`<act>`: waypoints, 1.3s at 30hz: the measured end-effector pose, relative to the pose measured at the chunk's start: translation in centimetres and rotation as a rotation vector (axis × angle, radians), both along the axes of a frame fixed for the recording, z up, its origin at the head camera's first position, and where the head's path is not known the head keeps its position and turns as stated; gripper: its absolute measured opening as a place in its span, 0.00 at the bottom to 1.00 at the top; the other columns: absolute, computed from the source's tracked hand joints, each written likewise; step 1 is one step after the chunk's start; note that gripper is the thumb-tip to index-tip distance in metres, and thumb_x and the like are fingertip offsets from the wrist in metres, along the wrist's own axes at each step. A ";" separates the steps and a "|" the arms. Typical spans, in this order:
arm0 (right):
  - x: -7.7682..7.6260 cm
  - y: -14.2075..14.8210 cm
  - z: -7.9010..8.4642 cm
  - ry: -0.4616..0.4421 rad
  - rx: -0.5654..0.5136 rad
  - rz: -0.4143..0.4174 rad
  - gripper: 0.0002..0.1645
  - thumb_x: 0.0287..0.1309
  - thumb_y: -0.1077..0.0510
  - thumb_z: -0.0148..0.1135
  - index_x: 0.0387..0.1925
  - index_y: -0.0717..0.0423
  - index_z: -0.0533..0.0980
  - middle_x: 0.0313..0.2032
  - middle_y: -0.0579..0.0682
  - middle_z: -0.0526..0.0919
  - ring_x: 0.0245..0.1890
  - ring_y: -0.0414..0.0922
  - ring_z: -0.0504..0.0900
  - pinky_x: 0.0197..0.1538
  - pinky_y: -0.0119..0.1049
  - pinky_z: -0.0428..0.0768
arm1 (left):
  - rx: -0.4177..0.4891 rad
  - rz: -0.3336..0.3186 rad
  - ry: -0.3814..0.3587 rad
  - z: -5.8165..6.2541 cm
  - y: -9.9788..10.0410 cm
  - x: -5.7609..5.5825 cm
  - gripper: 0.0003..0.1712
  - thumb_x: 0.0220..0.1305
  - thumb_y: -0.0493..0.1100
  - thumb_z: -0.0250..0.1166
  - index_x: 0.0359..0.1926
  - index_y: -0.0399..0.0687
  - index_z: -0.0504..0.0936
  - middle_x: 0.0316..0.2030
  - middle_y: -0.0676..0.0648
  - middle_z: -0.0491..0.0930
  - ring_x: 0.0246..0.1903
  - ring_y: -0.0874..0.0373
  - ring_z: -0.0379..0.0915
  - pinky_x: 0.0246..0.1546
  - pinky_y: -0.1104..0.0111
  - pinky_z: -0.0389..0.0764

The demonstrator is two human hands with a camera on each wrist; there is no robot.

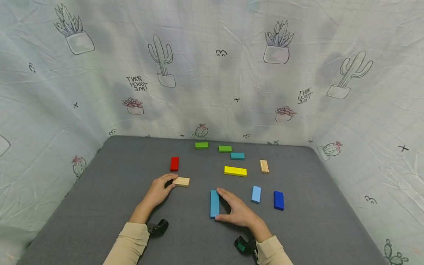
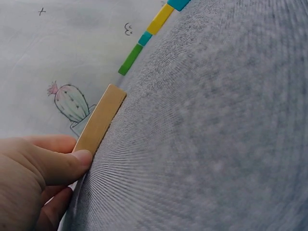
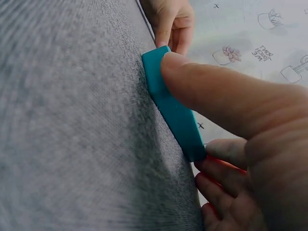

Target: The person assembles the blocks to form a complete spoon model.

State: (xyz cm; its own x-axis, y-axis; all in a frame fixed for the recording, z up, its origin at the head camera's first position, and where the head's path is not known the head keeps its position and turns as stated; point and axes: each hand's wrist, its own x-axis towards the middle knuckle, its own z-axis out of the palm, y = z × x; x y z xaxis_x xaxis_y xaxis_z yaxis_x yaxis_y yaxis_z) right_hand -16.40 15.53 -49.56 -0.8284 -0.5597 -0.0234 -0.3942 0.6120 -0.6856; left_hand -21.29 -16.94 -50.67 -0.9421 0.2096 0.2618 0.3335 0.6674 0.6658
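Note:
My left hand [image 1: 159, 190] pinches the left end of a plain wooden block [image 1: 181, 182] between thumb and fingers. The left wrist view shows the thumb on the near side of the same wooden block [image 2: 102, 120], which lies flat by the grey cloth. To the right, my right hand [image 1: 239, 210] spans a long light-blue block [image 1: 214, 204] lengthwise, thumb at its near end and index finger at its far end. Seen from the right wrist, the thumb lies on one end of this block [image 3: 173, 108] and fingertips meet the other; my left hand shows beyond it.
A red block [image 1: 174, 164] lies behind my left hand. Farther back are two green blocks [image 1: 201, 145], a teal block [image 1: 237, 156] and a yellow block [image 1: 235, 171]. Right of them lie another wooden block [image 1: 264, 166], a small light-blue block [image 1: 256, 194] and a dark blue block [image 1: 279, 200].

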 end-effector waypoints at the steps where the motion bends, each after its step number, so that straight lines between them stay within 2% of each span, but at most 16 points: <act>1: 0.0 0.0 0.0 -0.002 -0.002 -0.001 0.54 0.51 0.38 0.67 0.72 0.53 0.55 0.71 0.56 0.57 0.71 0.56 0.57 0.66 0.60 0.61 | 0.000 0.001 0.000 0.0 0.0 0.0 0.21 0.58 0.33 0.65 0.55 0.38 0.79 0.55 0.38 0.77 0.57 0.40 0.71 0.58 0.48 0.71; 15: 0.1 0.0 -0.1 0.008 -0.001 0.003 0.53 0.51 0.39 0.68 0.72 0.54 0.56 0.70 0.54 0.59 0.69 0.55 0.60 0.65 0.59 0.63 | 0.011 0.014 -0.015 -0.3 0.0 0.0 0.21 0.57 0.33 0.66 0.54 0.39 0.79 0.55 0.38 0.77 0.58 0.41 0.71 0.58 0.48 0.72; 30: 0.1 0.9 0.0 0.037 -0.033 -0.003 0.52 0.52 0.40 0.68 0.71 0.57 0.56 0.70 0.54 0.60 0.68 0.55 0.62 0.63 0.57 0.67 | 0.018 0.000 0.009 -0.5 0.2 -0.1 0.20 0.57 0.33 0.66 0.53 0.39 0.80 0.54 0.39 0.78 0.56 0.42 0.73 0.57 0.49 0.72; 39: 0.2 1.5 0.1 0.036 -0.039 0.013 0.52 0.53 0.40 0.67 0.72 0.57 0.55 0.70 0.54 0.59 0.68 0.55 0.62 0.62 0.57 0.68 | 0.018 0.004 0.001 -0.1 0.1 -0.1 0.21 0.57 0.33 0.66 0.53 0.38 0.80 0.55 0.38 0.77 0.57 0.41 0.72 0.58 0.48 0.72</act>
